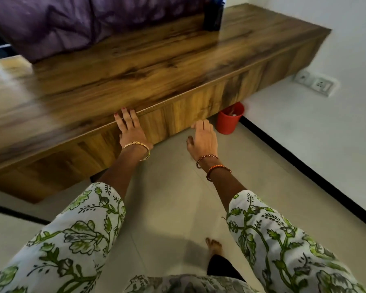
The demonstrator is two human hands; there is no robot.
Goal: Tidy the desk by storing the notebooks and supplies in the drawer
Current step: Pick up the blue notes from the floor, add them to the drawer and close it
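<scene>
A long wooden desk [156,66] runs across the view, its drawer front [178,117] flush under the top edge. My left hand [129,127] lies flat against the drawer front, with straight fingertips reaching the desk's front edge. My right hand [203,136] hovers at the drawer front's lower edge, with relaxed fingers that hold nothing. No notebooks or supplies show on the desk top.
A purple cloth [72,22] covers the desk's far left. A dark object [212,15] stands at the back. A red bin [229,118] sits on the floor under the desk's right end. A wall socket [315,83] is at the right. My bare foot [215,246] is on the tiled floor.
</scene>
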